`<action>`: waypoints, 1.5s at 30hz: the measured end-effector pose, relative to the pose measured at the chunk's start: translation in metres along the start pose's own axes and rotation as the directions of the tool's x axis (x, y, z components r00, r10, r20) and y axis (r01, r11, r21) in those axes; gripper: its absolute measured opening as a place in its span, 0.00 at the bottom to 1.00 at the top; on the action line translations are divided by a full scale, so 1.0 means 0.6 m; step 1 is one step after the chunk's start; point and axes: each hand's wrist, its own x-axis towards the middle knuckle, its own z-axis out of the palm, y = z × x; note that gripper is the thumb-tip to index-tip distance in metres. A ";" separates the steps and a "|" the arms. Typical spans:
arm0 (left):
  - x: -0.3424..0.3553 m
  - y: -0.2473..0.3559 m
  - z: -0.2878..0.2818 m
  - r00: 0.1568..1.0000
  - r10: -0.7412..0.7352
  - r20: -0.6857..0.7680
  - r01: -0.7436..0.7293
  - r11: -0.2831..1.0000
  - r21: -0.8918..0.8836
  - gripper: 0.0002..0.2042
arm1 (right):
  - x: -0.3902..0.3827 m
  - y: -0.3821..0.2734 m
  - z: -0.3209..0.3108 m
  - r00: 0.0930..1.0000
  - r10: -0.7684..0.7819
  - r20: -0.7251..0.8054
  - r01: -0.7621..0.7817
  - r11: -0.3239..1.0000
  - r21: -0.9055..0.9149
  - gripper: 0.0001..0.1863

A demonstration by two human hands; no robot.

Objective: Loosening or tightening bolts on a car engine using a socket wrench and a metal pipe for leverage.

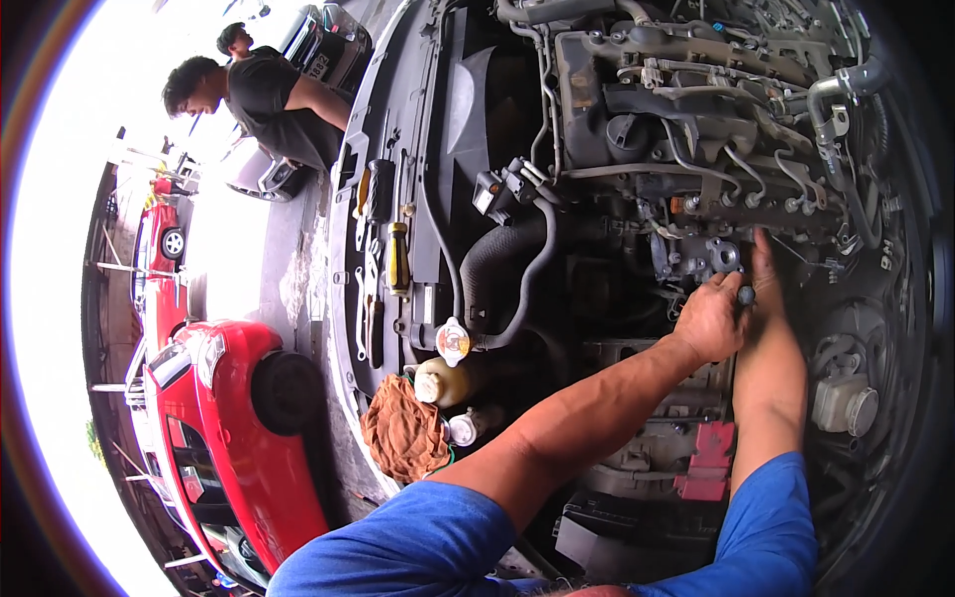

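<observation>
My left hand (714,316) is curled beside a grey metal housing with a round opening (726,256) in the engine bay. From its closed fingers pokes the round grey end of a small tool (746,296), whose kind I cannot make out. My right hand (764,267) reaches past it, close to the right side of the housing, with one digit pointing up. Its other fingers are hidden, so what they touch does not show. Just beyond both hands run the metal fuel lines (756,179) of the engine (686,95).
Along the front ledge at left lie a yellow-handled screwdriver (398,261), a wrench (361,318) and other tools. A brown rag (406,428) sits near a capped reservoir (440,382) and the radiator cap (454,341). Past the ledge, a person (269,104) leans in; a red car (239,428) stands nearby.
</observation>
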 end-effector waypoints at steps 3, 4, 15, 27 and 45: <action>-0.002 -0.001 -0.007 0.999 -0.035 -0.028 0.033 0.998 -0.050 0.16 | 0.000 0.005 0.003 1.000 0.009 -0.003 -0.009 1.000 -0.007 0.39; -0.002 -0.001 -0.008 0.997 -0.048 -0.059 0.045 0.997 -0.065 0.17 | -0.001 0.005 0.004 1.000 0.009 -0.002 -0.009 1.000 -0.008 0.39; -0.002 -0.003 -0.072 0.961 -0.277 -0.014 0.277 0.961 0.018 0.16 | 0.004 0.005 0.012 0.969 -0.071 -0.238 0.060 0.997 -0.053 0.37; -0.009 -0.017 -0.057 0.955 -0.294 0.044 0.297 0.939 -0.171 0.18 | 0.001 -0.010 -0.006 0.964 -0.072 -0.254 0.064 0.997 -0.041 0.35; 0.044 0.015 -0.034 0.973 0.073 0.219 -0.099 0.989 0.109 0.17 | -0.082 0.022 0.162 0.993 -0.116 0.019 0.101 0.924 0.370 0.28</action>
